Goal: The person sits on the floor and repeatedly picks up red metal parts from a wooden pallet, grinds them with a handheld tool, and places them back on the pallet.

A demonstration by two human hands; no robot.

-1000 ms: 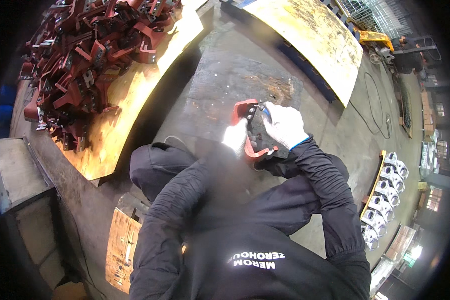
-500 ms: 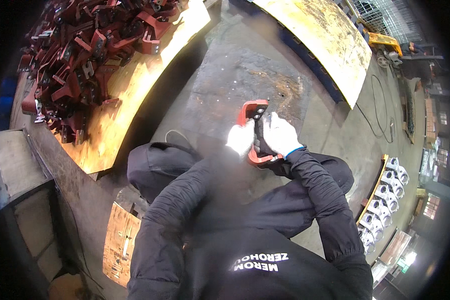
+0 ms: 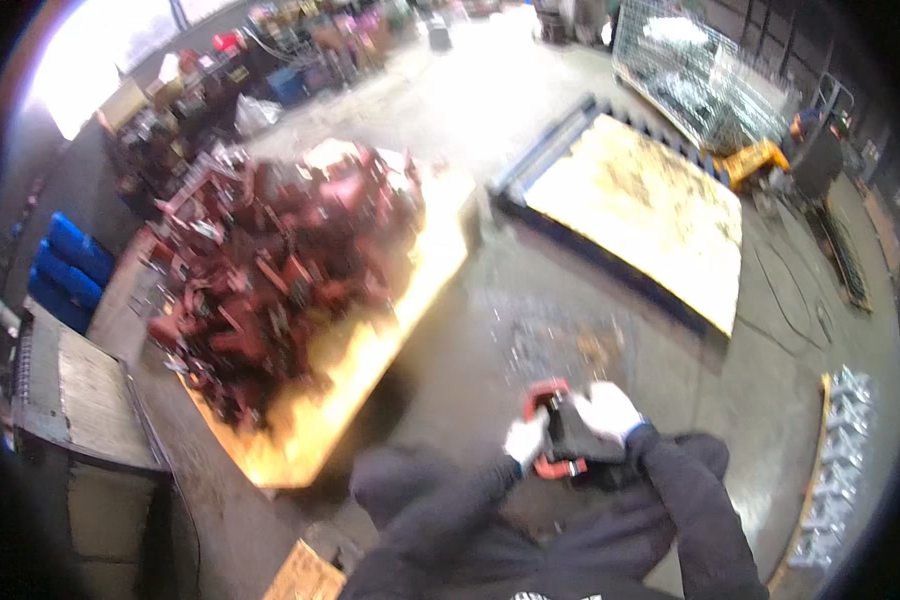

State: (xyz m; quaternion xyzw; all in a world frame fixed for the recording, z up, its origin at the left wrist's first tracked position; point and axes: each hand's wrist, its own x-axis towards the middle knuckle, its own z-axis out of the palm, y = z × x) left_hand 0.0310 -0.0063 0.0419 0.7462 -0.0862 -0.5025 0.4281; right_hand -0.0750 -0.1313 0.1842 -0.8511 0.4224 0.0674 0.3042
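A red metal bracket (image 3: 547, 388) with a dark middle section is held above my lap, between my gloved hands. White-gloved, my left hand (image 3: 525, 440) grips its left side, fingers closed against the red edge. On its right side, my right hand (image 3: 608, 410) is closed on the dark section near the upper end. Motion blur hides the exact finger placement and any small fasteners on the bracket. To the left, a large heap of similar red brackets (image 3: 280, 280) lies on a plywood-topped platform (image 3: 305, 450).
A low platform with a plywood top (image 3: 660, 210) stands ahead right. Beyond it are a wire cage (image 3: 695, 85) and a yellow pallet jack (image 3: 755, 162). Silver castings (image 3: 835, 470) line the right side. A cable (image 3: 795, 315) lies on the floor. A grey cabinet (image 3: 95, 400) stands left.
The view has swung up and left, bringing the whole bracket heap and the far room into sight. Both hands still hold the red bracket, which now appears lower and farther right.
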